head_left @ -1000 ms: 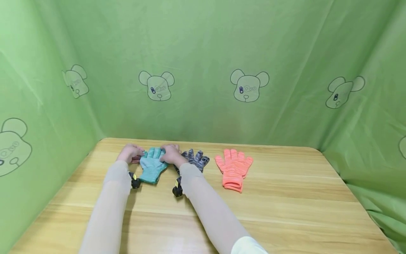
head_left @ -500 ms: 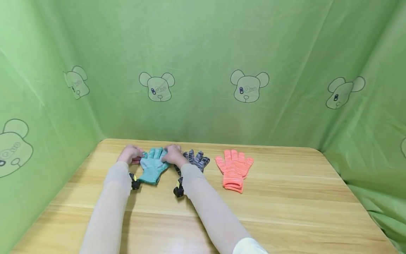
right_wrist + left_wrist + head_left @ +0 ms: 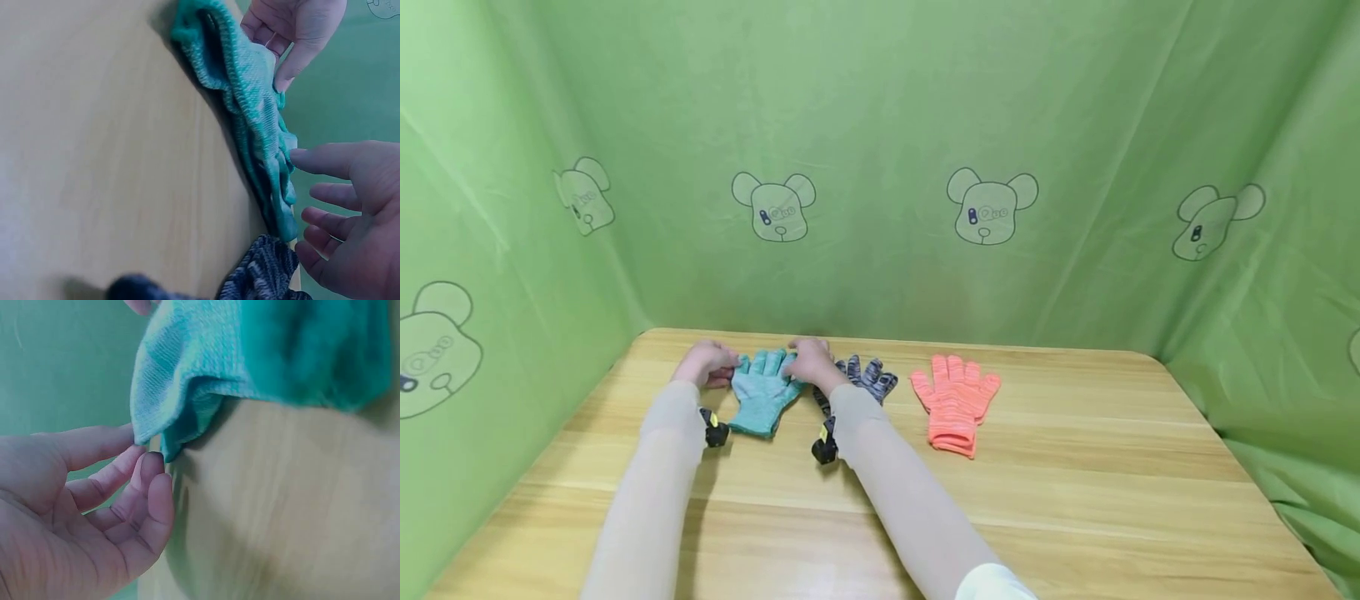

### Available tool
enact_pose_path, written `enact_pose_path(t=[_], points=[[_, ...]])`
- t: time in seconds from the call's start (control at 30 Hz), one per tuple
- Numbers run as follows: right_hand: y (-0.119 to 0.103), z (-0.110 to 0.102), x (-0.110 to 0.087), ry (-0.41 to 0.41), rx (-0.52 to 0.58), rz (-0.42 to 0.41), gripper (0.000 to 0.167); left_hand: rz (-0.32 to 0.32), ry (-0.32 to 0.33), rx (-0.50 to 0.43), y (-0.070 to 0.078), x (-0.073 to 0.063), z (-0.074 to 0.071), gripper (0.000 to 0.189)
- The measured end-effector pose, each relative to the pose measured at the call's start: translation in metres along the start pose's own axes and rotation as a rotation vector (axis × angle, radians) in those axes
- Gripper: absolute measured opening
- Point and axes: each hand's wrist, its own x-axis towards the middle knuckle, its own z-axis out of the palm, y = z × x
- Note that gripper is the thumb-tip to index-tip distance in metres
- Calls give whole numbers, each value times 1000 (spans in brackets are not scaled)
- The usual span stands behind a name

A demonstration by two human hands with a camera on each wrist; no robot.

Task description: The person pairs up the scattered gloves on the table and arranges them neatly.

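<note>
A teal knit glove lies on the table with its fingers pointing to the far edge; a second layer shows under it in the left wrist view. At the glove's left side my left hand pinches the tip of one glove finger between thumb and bent fingers. My right hand is at the right side, its thumb touching the glove's fingers in the right wrist view while its other fingers are loosely spread. Partly behind my right wrist lies a black-and-grey knit glove.
An orange knit glove lies further right, cuff toward me. The wooden table ends at a green curtain with bear-head prints, which also hangs at both sides.
My right hand has shifted slightly to the right along the teal glove's fingers. My left hand and the gloves have hardly moved.
</note>
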Motion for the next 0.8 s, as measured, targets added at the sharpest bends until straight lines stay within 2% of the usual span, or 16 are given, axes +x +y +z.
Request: enact_pose_path(t=[0.1,0.23,0.37,0.63,0.8], points=[[-1,0,1,8,76,-16,54,31,-2,-17,3,-1,-2,15],[-2,1,3,4,159,-47,47,78,-13,-15,10,-3,-3,23],[-2,3,5,-17,204,-68,41,70,-47,-6,14,-2,0,34],[-1,4,3,-132,116,-129,40,35,-182,-35,9,3,2,37],[0,4,1,-193,83,-146,46,44,-219,-31,6,3,3,39]])
